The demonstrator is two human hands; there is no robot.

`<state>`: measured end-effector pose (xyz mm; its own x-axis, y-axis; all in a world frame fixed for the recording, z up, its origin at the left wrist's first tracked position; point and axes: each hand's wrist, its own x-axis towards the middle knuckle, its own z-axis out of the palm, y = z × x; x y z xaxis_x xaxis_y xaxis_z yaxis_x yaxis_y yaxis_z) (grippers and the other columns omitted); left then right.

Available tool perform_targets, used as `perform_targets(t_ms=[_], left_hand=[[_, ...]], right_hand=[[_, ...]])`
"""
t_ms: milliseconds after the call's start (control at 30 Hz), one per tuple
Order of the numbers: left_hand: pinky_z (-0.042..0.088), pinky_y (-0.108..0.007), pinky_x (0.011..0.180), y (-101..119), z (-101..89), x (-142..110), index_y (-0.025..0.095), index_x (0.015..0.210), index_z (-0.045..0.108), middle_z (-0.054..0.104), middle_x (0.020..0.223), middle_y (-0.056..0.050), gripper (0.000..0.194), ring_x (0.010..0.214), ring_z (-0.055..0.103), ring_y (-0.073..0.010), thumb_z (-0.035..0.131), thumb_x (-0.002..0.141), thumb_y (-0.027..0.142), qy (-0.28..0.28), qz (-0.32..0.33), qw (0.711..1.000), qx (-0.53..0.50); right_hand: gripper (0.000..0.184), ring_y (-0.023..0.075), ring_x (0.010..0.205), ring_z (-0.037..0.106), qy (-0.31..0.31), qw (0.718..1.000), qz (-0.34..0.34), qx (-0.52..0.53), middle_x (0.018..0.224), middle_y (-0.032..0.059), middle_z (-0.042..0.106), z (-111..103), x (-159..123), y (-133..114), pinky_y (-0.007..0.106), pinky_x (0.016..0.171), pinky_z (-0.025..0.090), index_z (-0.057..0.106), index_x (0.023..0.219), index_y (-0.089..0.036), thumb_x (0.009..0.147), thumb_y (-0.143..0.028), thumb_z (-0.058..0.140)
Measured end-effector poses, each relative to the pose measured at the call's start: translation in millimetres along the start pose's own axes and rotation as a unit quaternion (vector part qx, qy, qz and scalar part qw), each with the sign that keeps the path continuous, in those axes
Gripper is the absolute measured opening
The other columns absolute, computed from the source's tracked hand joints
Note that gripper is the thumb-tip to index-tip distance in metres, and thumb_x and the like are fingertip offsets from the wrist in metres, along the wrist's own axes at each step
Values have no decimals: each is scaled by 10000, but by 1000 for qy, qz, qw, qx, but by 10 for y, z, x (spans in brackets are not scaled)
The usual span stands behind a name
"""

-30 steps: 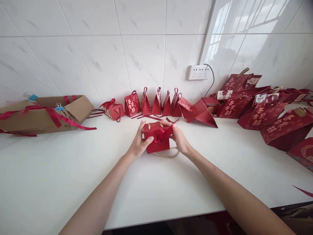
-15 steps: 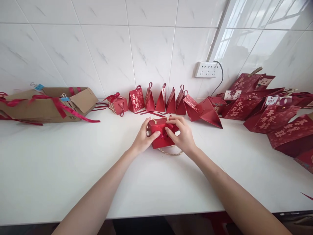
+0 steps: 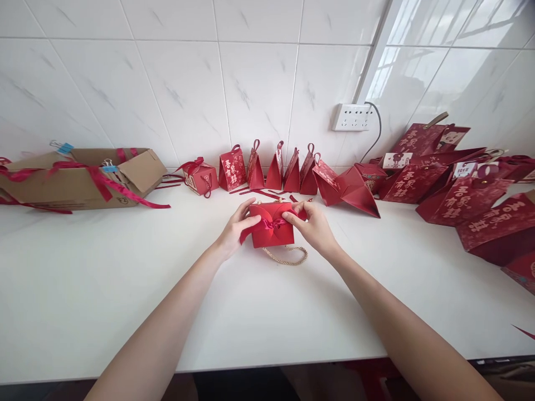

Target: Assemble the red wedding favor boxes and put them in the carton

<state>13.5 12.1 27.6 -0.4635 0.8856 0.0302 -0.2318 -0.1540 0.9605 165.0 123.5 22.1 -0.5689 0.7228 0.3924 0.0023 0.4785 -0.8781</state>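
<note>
In the middle of the table stands a small red gift box [image 3: 273, 238], its curved flaps facing me. A dark red ribbon [image 3: 272, 224] crosses its front in a bow or knot. My left hand [image 3: 234, 229] is closed at the box's left side, pinching the ribbon's left part between thumb and fingers. On the opposite side, my right hand [image 3: 312, 225] pinches the ribbon's right part, thumb against the box's upper right. A twisted gold cord handle [image 3: 288, 262] lies on the table below the box, looping toward me.
Red triangular gift boxes [image 3: 256, 172] line up along the tiled wall. At left, ribbons drape over a cardboard box [image 3: 83, 186] with binder clips. More red boxes [image 3: 412, 184] crowd the right side. A power strip [image 3: 352, 118] is on the wall above the white table [image 3: 125, 289].
The box has tipped so its front flaps face me, and it sits slightly further left. My hands have moved apart, drawing the ribbon out to both sides.
</note>
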Motion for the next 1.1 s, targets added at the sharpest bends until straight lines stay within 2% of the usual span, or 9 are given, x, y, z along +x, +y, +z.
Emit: perform_targets(t_ms=[100,233,400,533,600,733,833,967,1100], left_hand=[[460,-295,885,3,-7,5,241,1120,563,564,1209,-24,538,1111,540,-227,731,610,284,8,13,1000,-2],[461,-268,728,28,-32,3,252,1058,589,614,1037,3,484,917,587,-188,710,590,274,13,-8,1000,-23],[439,-263,692,54,-64,14,229,967,595,603,966,2,433,859,563,-172,693,545,217,3,-9,999,-48],[413,-238,634,-15,-39,30,235,1016,558,579,922,6,402,802,549,-150,698,658,352,22,21,1000,-5],[410,-235,613,-62,-23,35,232,1025,532,570,902,8,413,757,545,-139,671,706,455,34,31,999,24],[447,-247,693,-104,-17,28,222,1048,496,567,953,-8,520,836,559,-149,668,696,564,-5,44,998,48],[458,-267,820,-78,-17,-3,244,1165,447,568,1046,-16,650,978,560,-175,773,639,441,-43,41,996,70],[463,-334,900,-39,0,-45,276,1301,336,583,1097,-30,803,1036,573,-205,792,642,331,-97,53,990,85],[418,-365,985,-76,7,-39,303,1400,177,554,1192,-43,986,1150,523,-220,797,633,309,-83,50,990,101]], right_hand=[[311,202,915,585,-27,999,-18,-12,987,50,649,-14,-4,-4,354,793,450,409,661,-207,797,-429,579],[291,216,954,558,-54,995,-62,-60,1006,83,582,-24,-25,7,337,711,491,438,634,-205,792,-415,563],[297,205,951,551,-76,992,-78,-63,1030,98,527,-20,-49,21,322,676,521,475,620,-200,812,-421,533],[311,209,966,556,-79,993,-63,-61,1067,97,553,-22,-40,19,320,682,506,471,614,-198,830,-418,504],[325,209,969,560,-74,994,-54,-61,1058,88,583,-23,-30,17,337,737,489,478,604,-195,833,-424,497],[345,195,916,571,-59,995,-47,-71,966,60,642,-12,-17,17,355,829,447,481,589,-197,829,-444,506],[346,189,892,573,-50,995,-45,-77,951,55,646,-1,-19,16,344,815,444,482,590,-198,826,-450,508],[346,183,891,571,-52,995,-36,-76,964,49,640,4,-25,15,337,815,438,483,595,-200,831,-452,514],[350,178,873,571,-35,997,-34,-67,924,43,632,14,-23,34,325,802,435,470,605,-203,834,-464,514]])
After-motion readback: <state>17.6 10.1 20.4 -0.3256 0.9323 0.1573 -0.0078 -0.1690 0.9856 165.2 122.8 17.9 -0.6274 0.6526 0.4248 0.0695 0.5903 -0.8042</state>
